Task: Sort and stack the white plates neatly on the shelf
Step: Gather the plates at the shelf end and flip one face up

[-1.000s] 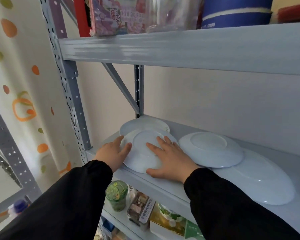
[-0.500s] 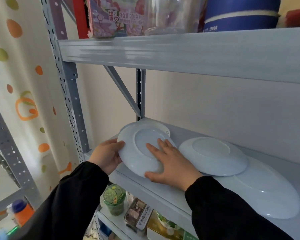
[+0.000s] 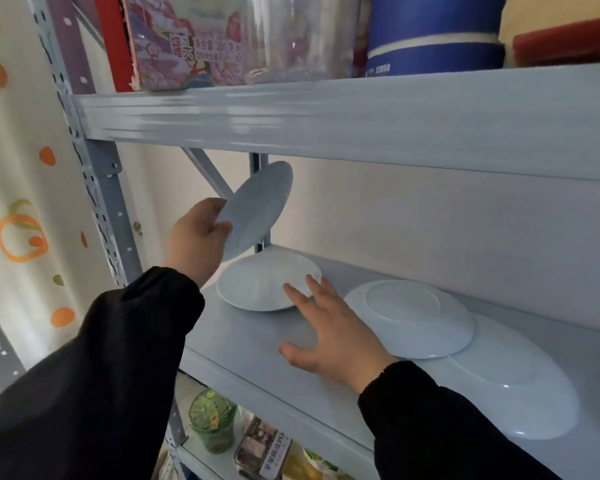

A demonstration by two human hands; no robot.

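Since half a second ago: my left hand (image 3: 201,237) has lifted the small plate (image 3: 257,209) off the one it sat on — now it's up in the air, tilted steeply, near the back post.
Left hand: pinching that small plate by its lower-left rim, thumb on the face toward me.
Right hand (image 3: 329,334): flat and open on the shelf (image 3: 257,355), fingers spread, gripping nothing; fingertips (image 3: 309,282) just at the edge of the plate left lying there.
Plate on shelf (image 3: 267,280): right side up, at the left end, directly under the lifted one.
Upside-down plate (image 3: 409,317): to the right of my right hand, its edge resting on the big one.
Big plate (image 3: 513,382): far right, near the front edge — also looks flipped over.
Shelf below: green jar (image 3: 213,420) and some packets.
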